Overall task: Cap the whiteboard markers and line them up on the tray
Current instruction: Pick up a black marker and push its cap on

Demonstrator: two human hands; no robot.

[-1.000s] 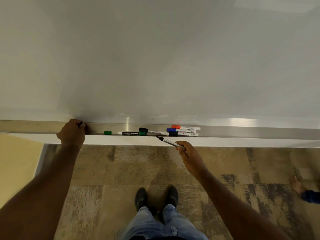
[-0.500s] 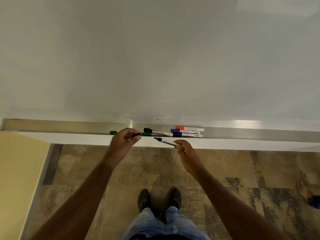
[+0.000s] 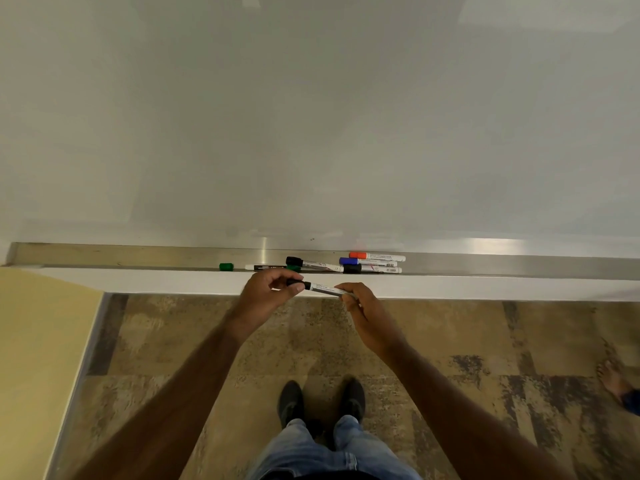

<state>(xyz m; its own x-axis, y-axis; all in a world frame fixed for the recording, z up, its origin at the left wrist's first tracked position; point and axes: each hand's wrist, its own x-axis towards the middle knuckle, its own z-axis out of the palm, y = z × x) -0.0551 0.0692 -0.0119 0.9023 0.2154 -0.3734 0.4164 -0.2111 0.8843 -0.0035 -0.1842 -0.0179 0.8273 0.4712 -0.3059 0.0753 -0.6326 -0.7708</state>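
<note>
Since the earlier frame our left hand (image 3: 268,294) had left the tray (image 3: 138,255) and come in front of it to meet our right hand (image 3: 363,313), so that both now held one marker (image 3: 323,289) between them, just below the tray's front lip. Left fingers (image 3: 297,287) were closed around the black cap (image 3: 297,283) at the marker's left end; whether the cap was fully seated we could not tell. Right fingers (image 3: 346,292) were pinched together on the opposite end of the slim white barrel, which carried a printed label and lay nearly level.

On the tray, a long strip of brushed metal with a bright sheen under the smooth, pale whiteboard (image 3: 311,116), lay the other markers. A loose green cap (image 3: 226,266), short and stubby, sat alone to the left. Beside it rested a marker with a dark label (image 3: 265,267), then a black-capped marker (image 3: 313,264) lying slightly askew. To the right three capped markers lay side by side: red (image 3: 376,256) at the back, blue (image 3: 367,261) in the middle, black (image 3: 372,269) in front.

Below, the floor (image 3: 450,341) was mottled brown with darker patches.
</note>
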